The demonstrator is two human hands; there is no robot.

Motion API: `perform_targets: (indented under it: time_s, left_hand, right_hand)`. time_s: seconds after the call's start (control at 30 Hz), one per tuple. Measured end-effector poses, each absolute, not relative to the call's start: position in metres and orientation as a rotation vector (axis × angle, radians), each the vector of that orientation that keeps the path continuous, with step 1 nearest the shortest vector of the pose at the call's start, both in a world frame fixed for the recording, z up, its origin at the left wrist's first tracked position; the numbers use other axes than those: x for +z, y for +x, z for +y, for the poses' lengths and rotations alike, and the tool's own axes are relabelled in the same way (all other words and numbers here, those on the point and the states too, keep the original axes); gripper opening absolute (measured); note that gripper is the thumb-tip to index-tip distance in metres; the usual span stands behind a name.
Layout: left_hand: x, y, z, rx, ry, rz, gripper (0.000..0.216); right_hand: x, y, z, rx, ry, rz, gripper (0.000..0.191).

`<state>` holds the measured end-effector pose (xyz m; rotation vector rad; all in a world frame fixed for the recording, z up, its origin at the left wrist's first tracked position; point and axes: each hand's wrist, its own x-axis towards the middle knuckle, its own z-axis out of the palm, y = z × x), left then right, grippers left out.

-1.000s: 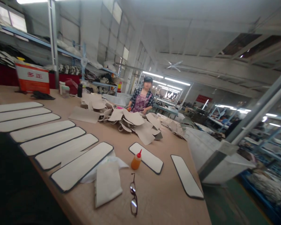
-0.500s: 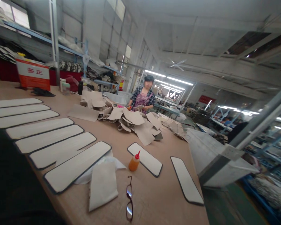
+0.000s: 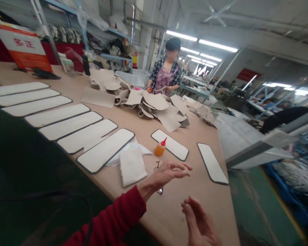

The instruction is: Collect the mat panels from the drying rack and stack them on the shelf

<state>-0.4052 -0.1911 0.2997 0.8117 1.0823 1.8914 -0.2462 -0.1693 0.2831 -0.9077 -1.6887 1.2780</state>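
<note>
My left hand [image 3: 169, 172], in a red sleeve, reaches over the table with its fingers stretched out to the right and nothing visible in them. It partly covers a pair of glasses [image 3: 160, 190]. Lower right, my right hand [image 3: 201, 225] is raised with thumb and fingertips drawn together; no object shows between them. Beyond my left hand stands a bottle of orange liquid [image 3: 159, 149] with a red nozzle. A folded off-white cloth-like piece [image 3: 132, 165] lies to its left. Two dark-edged white panels, one long panel [image 3: 171, 145] and another [image 3: 212, 163], lie behind and to the right.
Several similar panels [image 3: 106, 150] line the table's left edge. A heap of beige cut pieces [image 3: 154, 100] covers the far side, with a co-worker [image 3: 166, 70] behind it. A metal post [image 3: 261, 147] and a white bin [image 3: 236, 133] stand right of the table [image 3: 174, 218].
Both my hands have come into view over the near part of the table, the left partly covering the glasses. The view has shifted, so the bottle and panels appear higher and farther right.
</note>
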Motion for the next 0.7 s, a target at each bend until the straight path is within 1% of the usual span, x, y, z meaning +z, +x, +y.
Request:
perform_targets:
  time_s: [0.07,0.17,0.27,0.47,0.6,0.7]
  left_hand:
    - [0.299,-0.402,-0.199,1.826,0.846,1.110,0.022]
    - [0.293,-0.404,-0.214,1.751,0.885,1.148,0.027]
    - [0.285,-0.409,-0.231,1.683,0.913,1.177,0.029]
    - [0.275,-0.414,-0.253,1.594,0.943,1.249,0.029]
    - [0.270,-0.417,-0.262,1.579,0.913,1.336,0.024]
    - [0.261,-0.421,-0.271,1.585,0.855,1.360,0.023]
  right_hand:
    - [0.286,-0.257,-0.161,1.046,-0.835,-1.729,0.034]
    - [0.289,-0.265,-0.148,0.714,-0.679,-1.949,0.026]
    - [0.286,-0.271,-0.145,0.508,-0.580,-2.073,0.022]
    - [0.275,-0.285,-0.149,0.407,-0.288,-2.198,0.011]
    - [0.269,-0.288,-0.148,0.518,-0.246,-2.301,0.006]
    - [0.260,-0.292,-0.149,0.527,-0.136,-2.436,0.008]
